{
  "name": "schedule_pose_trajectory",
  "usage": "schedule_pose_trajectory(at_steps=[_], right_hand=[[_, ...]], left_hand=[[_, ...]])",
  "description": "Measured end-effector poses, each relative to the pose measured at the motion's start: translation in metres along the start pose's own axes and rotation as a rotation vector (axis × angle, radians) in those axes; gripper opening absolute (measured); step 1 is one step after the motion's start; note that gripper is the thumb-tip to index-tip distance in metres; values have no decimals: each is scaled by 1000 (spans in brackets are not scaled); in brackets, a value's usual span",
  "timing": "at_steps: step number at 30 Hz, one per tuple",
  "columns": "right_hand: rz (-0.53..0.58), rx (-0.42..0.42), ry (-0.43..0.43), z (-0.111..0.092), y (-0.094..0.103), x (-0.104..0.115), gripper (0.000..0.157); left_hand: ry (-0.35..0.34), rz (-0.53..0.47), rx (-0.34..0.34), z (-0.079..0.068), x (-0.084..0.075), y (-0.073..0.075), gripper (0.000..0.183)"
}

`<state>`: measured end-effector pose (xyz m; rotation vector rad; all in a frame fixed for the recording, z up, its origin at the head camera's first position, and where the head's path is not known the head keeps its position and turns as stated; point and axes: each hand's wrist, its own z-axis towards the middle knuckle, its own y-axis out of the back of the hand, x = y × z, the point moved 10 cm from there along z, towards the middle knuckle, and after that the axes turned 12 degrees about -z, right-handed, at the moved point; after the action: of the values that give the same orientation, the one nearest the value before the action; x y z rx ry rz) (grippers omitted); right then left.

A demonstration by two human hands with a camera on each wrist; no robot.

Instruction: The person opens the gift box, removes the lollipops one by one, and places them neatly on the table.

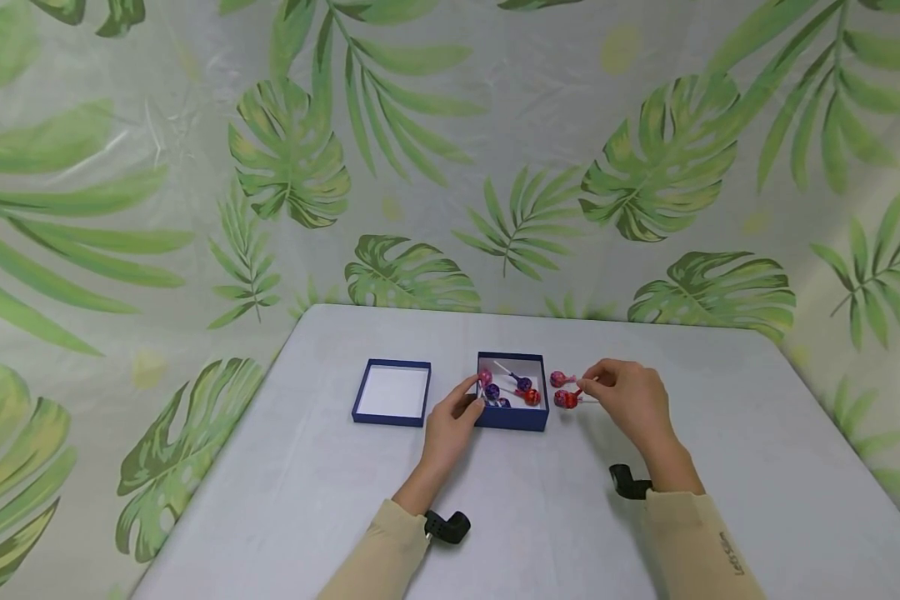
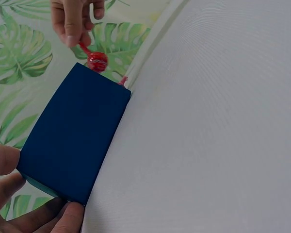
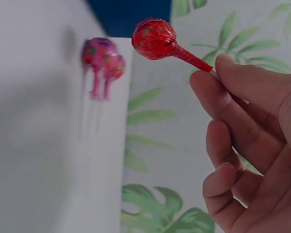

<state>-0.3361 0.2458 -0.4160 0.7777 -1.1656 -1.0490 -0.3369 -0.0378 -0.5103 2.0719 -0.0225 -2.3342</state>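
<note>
A red-wrapped lollipop [image 3: 154,40] hangs from my right hand [image 1: 633,400], whose thumb and forefinger pinch its stick just beyond the box's right side. Below it, pink lollipops [image 3: 101,58] lie on the table, blurred in the right wrist view. My left hand [image 1: 450,425] holds the left end of an open blue box [image 1: 512,418], with fingers and thumb at its left corners. Inside the box are several lollipops: a pink one [image 1: 485,377], purple ones [image 1: 523,383] and a red-orange one [image 1: 532,397]. The left wrist view shows only the box's outer wall.
A blue-edged lid with a white inside [image 1: 392,392] lies on the white table [image 1: 525,517], left of the box. Behind the table hangs a leaf-patterned cloth [image 1: 525,125].
</note>
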Motion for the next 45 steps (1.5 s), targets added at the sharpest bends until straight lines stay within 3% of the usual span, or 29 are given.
schedule_pose_trajectory(at_steps=[11,20,26,32,45], right_hand=[[57,49,-40,-3,-31,-18,10],[130,157,-96,1,-58,-42,17],[128,222,-56,2,-65,-50,16],[139,266,-70,-1,-71,-55,23],[120,268,-45,-2,-76,-61,21]], left_hand=[[-2,-1,-7,0,-1,1,43],[-6,-3,-11,-1,-2,1,43],[-8,-10,-3,0,-3,0,43],[-39,-10,1,0,-6,0,42],[-48,-16,8,1,-5,1,43]])
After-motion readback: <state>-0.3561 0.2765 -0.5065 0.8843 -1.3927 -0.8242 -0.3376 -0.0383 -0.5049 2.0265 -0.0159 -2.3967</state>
